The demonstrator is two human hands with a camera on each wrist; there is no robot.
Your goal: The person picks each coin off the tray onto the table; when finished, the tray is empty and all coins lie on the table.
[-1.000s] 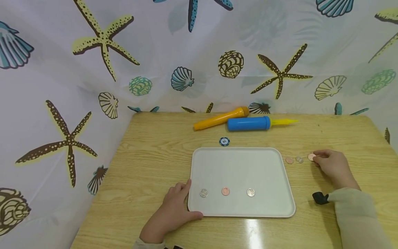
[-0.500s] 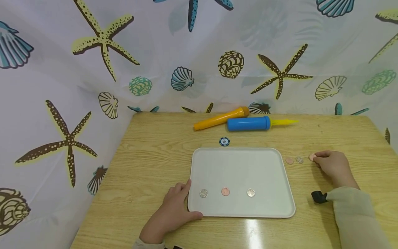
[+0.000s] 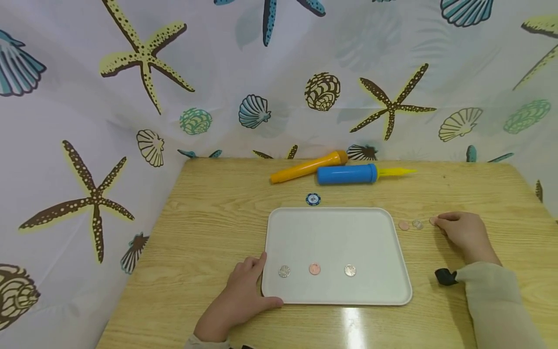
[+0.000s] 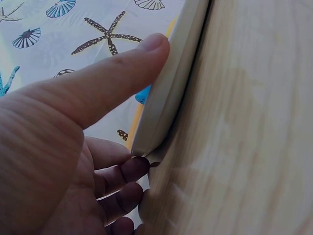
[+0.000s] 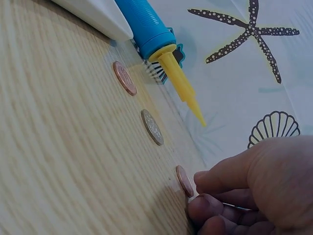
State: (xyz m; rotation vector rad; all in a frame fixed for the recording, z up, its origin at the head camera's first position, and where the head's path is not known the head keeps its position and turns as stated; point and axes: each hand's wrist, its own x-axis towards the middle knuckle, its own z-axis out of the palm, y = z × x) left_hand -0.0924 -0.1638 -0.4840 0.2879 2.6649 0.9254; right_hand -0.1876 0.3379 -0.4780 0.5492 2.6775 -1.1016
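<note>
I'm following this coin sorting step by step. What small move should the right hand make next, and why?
Probably pinch and lift the copper coin. The right hand has its fingertips at that coin's edge, but the coin seems still flat on the table. The left hand steadies the tray, which holds three coins.

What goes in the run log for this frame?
left hand: steadies tray | right hand: fingertips at copper coin | tray: three coins

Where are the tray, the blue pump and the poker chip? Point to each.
tray (image 3: 335,232), head view, bare middle of its floor
blue pump (image 3: 346,174), head view, middle of its barrel
poker chip (image 3: 313,198), head view, its centre
</note>
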